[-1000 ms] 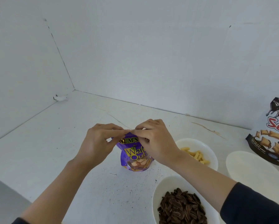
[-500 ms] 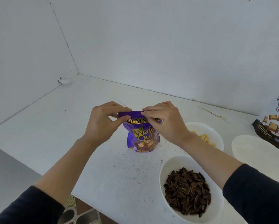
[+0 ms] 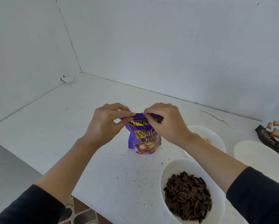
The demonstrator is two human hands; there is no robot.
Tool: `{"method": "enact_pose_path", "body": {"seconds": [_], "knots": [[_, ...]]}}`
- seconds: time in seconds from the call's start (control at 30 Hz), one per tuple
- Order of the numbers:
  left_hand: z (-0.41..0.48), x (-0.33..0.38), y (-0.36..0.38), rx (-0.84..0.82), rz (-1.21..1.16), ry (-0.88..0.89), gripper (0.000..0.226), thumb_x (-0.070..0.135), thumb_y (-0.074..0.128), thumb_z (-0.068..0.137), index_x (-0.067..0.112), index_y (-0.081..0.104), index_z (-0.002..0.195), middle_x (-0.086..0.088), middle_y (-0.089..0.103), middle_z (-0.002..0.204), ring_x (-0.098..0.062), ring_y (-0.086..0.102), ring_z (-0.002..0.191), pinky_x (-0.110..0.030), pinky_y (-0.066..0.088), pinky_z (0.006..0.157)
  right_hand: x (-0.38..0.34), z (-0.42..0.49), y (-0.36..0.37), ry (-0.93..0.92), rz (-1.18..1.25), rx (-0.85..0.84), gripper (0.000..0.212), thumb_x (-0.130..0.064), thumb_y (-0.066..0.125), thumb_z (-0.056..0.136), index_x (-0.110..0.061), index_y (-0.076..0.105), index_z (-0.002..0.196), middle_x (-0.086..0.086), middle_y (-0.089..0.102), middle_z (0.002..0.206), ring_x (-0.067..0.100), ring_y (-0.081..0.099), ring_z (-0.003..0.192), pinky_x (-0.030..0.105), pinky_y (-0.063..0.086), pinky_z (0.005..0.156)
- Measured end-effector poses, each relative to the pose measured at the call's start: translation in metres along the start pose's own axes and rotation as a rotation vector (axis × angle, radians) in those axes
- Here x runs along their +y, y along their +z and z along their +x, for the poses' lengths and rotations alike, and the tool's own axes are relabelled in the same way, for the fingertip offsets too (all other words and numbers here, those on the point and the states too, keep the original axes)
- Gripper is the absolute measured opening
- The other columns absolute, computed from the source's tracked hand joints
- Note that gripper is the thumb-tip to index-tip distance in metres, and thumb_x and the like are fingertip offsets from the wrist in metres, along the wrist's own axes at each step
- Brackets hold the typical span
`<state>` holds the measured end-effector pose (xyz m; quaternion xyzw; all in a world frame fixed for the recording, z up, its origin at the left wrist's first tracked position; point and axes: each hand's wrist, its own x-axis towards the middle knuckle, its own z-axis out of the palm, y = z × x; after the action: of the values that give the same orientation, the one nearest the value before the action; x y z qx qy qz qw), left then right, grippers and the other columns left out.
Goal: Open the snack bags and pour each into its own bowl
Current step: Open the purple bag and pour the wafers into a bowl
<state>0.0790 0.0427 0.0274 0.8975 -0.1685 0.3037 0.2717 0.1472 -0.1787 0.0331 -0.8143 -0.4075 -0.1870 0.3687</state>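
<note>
- The purple wafer bag (image 3: 143,136) stands upright on the white surface (image 3: 70,126), just left of the bowls, both hands up at its top seal.
- Left hand (image 3: 106,125) pinches the seal's left corner between thumb and forefinger; right hand (image 3: 164,123) pinches the seal beside it, nearer the middle. Both are closed on the bag.
- Top edge looks sealed from here, so the tear is not yet made, as I judge it.
- To do it well: keep the two pinches close together so the force lands on one spot, then pull one hand toward the body and the other away, shearing rather than yanking apart.
- Keep the bag upright and low over the surface, so a sudden rip doesn't fling wafers.
- The seed bowl (image 3: 219,206) sits near the right forearm; watch that elbow.
- The bowl with yellow snacks (image 3: 216,139) is taken too, so the empty bowl (image 3: 255,156) at the right looks the likely target.
- A black-and-white bag (image 3: 274,135) waits at the far right.
</note>
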Motion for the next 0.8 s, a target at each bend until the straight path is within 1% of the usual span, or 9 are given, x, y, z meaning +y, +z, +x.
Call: {"method": "enact_pose_path", "body": {"seconds": [0.07, 0.13, 0.2, 0.3, 0.43, 0.53, 0.67, 0.73, 0.8], "knots": [[0.001, 0.001, -0.001, -0.01, 0.018, 0.014, 0.015, 0.018, 0.077, 0.088, 0.017, 0.082, 0.102, 0.004, 0.076, 0.099, -0.014, 0.069, 0.081, -0.038, 0.056, 0.071, -0.002, 0.003, 0.001, 0.04, 0.057, -0.022, 0.007, -0.013, 0.067, 0.089, -0.013, 0.074, 0.09, -0.004, 0.074, 0.089, 0.011, 0.067, 0.081, 0.027, 0.055, 0.071], [0.001, 0.003, -0.001, -0.013, 0.017, 0.013, 0.015, 0.021, 0.075, 0.089, 0.018, 0.082, 0.102, 0.005, 0.076, 0.098, -0.014, 0.069, 0.079, -0.039, 0.056, 0.07, -0.004, 0.004, 0.004, 0.08, 0.088, -0.037, 0.002, -0.014, 0.07, 0.086, -0.015, 0.07, 0.087, -0.009, 0.07, 0.085, 0.008, 0.065, 0.079, 0.026, 0.053, 0.072], [0.002, 0.004, -0.002, -0.021, 0.002, 0.005, 0.016, 0.022, 0.074, 0.089, 0.02, 0.082, 0.103, 0.006, 0.075, 0.098, -0.013, 0.069, 0.077, -0.04, 0.056, 0.07, -0.006, 0.006, 0.007, 0.113, 0.091, -0.049, 0.008, -0.019, 0.073, 0.083, -0.02, 0.065, 0.085, -0.014, 0.066, 0.082, 0.007, 0.063, 0.078, 0.029, 0.05, 0.076], [0.002, 0.003, -0.004, -0.055, -0.014, -0.006, 0.015, 0.021, 0.076, 0.09, 0.02, 0.081, 0.104, 0.007, 0.074, 0.098, -0.01, 0.068, 0.076, -0.04, 0.057, 0.071, -0.008, 0.007, 0.01, 0.127, 0.059, -0.077, 0.013, -0.021, 0.074, 0.083, -0.023, 0.061, 0.085, -0.014, 0.064, 0.082, 0.008, 0.061, 0.08, 0.034, 0.047, 0.083], [0.006, 0.002, -0.007, -0.109, -0.021, -0.022, 0.014, 0.016, 0.078, 0.088, 0.016, 0.079, 0.102, 0.006, 0.074, 0.096, -0.009, 0.068, 0.078, -0.034, 0.059, 0.071, -0.008, 0.01, 0.009, 0.126, -0.016, -0.144, 0.013, -0.024, 0.07, 0.09, -0.022, 0.057, 0.087, -0.013, 0.063, 0.087, 0.009, 0.058, 0.082, 0.032, 0.038, 0.087], [0.01, 0.001, -0.008, -0.128, -0.058, -0.069, 0.013, 0.012, 0.08, 0.087, 0.014, 0.075, 0.098, 0.006, 0.073, 0.092, -0.011, 0.068, 0.079, -0.029, 0.06, 0.072, -0.009, 0.012, 0.007, 0.138, -0.088, -0.227, 0.015, -0.027, 0.065, 0.094, -0.025, 0.051, 0.088, -0.014, 0.06, 0.089, 0.01, 0.054, 0.081, 0.035, 0.038, 0.09], [0.014, 0.001, -0.01, -0.165, -0.116, -0.137, 0.014, 0.011, 0.08, 0.086, 0.015, 0.074, 0.098, 0.008, 0.074, 0.092, -0.008, 0.068, 0.084, -0.019, 0.058, 0.074, -0.009, 0.017, 0.009, 0.134, -0.139, -0.27, 0.006, -0.026, 0.061, 0.097, -0.022, 0.057, 0.096, -0.01, 0.067, 0.096, 0.013, 0.057, 0.086, 0.041, 0.039, 0.093], [0.016, 0.003, -0.011, -0.177, -0.164, -0.2, 0.014, 0.011, 0.081, 0.085, 0.017, 0.075, 0.097, 0.011, 0.074, 0.09, -0.003, 0.068, 0.084, -0.011, 0.054, 0.073, -0.011, 0.018, 0.01, 0.147, -0.149, -0.278, 0.006, -0.026, 0.059, 0.097, -0.021, 0.06, 0.101, -0.01, 0.067, 0.099, 0.013, 0.056, 0.09, 0.041, 0.037, 0.095], [0.017, 0.005, -0.013, -0.186, -0.188, -0.242, 0.013, 0.012, 0.081, 0.085, 0.018, 0.074, 0.095, 0.012, 0.073, 0.088, 0.001, 0.067, 0.083, -0.007, 0.05, 0.071, -0.012, 0.019, 0.012, 0.159, -0.136, -0.264, 0.006, -0.027, 0.06, 0.097, -0.022, 0.063, 0.101, -0.012, 0.066, 0.099, 0.013, 0.056, 0.095, 0.041, 0.035, 0.094]]}}
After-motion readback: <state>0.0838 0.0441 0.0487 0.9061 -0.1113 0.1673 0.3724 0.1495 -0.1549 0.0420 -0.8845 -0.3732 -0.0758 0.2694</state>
